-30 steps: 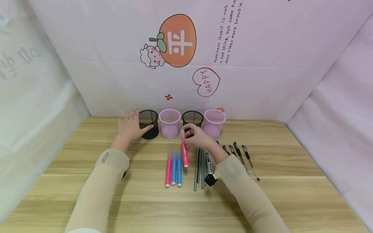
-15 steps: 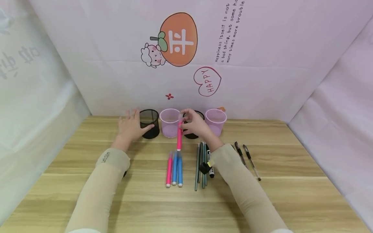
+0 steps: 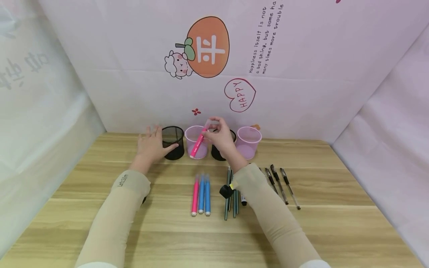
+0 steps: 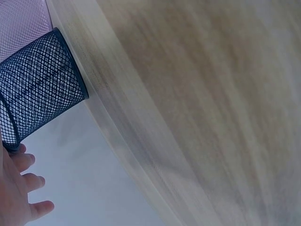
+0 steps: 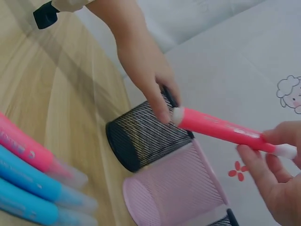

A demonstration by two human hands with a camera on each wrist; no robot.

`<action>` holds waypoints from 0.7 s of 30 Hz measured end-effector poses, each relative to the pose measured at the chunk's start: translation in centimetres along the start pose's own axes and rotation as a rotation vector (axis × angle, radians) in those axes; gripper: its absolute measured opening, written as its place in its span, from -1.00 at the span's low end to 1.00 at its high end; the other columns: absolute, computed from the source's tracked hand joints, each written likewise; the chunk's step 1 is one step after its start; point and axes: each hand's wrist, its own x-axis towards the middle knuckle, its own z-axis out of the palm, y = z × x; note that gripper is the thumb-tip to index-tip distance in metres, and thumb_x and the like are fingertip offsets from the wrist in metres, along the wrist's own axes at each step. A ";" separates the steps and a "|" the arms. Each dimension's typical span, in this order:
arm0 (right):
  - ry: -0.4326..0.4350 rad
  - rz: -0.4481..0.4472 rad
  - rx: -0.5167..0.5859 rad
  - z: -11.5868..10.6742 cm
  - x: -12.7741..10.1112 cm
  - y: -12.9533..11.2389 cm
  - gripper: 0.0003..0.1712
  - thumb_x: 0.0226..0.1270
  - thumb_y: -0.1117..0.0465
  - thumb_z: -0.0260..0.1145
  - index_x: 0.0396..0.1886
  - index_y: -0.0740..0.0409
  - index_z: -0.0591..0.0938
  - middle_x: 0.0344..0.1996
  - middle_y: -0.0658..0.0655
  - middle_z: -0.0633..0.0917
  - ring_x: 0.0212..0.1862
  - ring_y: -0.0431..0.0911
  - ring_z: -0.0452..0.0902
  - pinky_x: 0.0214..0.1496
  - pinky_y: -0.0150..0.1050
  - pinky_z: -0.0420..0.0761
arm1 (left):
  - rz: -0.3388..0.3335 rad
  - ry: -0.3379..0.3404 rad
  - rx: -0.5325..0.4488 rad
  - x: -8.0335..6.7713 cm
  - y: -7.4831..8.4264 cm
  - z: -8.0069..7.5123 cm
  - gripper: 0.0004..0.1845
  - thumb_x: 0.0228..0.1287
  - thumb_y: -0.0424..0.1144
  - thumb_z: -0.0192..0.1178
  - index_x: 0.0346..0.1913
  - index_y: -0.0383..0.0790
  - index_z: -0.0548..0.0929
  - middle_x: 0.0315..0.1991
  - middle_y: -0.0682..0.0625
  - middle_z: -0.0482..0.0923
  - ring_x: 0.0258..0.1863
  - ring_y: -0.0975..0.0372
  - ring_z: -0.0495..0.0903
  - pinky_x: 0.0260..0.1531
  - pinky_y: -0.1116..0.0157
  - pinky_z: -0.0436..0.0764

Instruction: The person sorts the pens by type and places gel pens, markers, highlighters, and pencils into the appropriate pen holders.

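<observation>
R hand (image 3: 219, 137) pinches pink marker (image 3: 198, 143) at cap end; tip hangs tilted below grip, over pink cup (image 3: 196, 141). L hand (image 3: 151, 147) rests, fingers straight, on black mesh cup (image 3: 172, 142). Risk: tilted tip catches rim, tips cup.

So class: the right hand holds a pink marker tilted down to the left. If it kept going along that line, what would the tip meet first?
Probably the pink cup; the pink marker in the right hand slants toward it, though depth is unclear.
</observation>
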 end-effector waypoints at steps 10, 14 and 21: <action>0.148 -0.148 0.202 2.6 0.4 1.0 -0.33 0.31 0.60 0.34 0.35 0.23 0.34 -0.05 0.20 0.54 -0.22 -0.12 0.59 -0.08 -0.17 0.75 | -0.006 -0.002 0.020 0.0 -0.2 0.1 0.20 0.35 0.51 -0.04 0.63 -0.41 -0.10 0.62 -0.33 -0.11 0.59 -0.27 -0.21 0.42 -0.38 -0.10; 0.177 -0.217 0.233 3.3 0.7 1.5 -0.35 0.30 0.62 0.32 0.32 0.25 0.34 -0.08 0.17 0.54 -0.25 -0.14 0.60 -0.08 -0.15 0.75 | -0.006 0.001 0.020 0.1 -0.2 0.1 0.19 0.34 0.51 -0.04 0.63 -0.40 -0.09 0.62 -0.33 -0.11 0.59 -0.27 -0.21 0.42 -0.38 -0.10; 0.249 -0.258 0.323 4.7 0.8 2.2 -0.33 0.30 0.62 0.32 0.34 0.32 0.31 -0.10 0.14 0.50 -0.24 -0.15 0.59 -0.10 -0.22 0.75 | 0.001 0.007 0.025 0.1 -0.2 0.2 0.17 0.36 0.47 0.01 0.62 -0.42 -0.07 0.62 -0.34 -0.09 0.58 -0.29 -0.20 0.41 -0.39 -0.08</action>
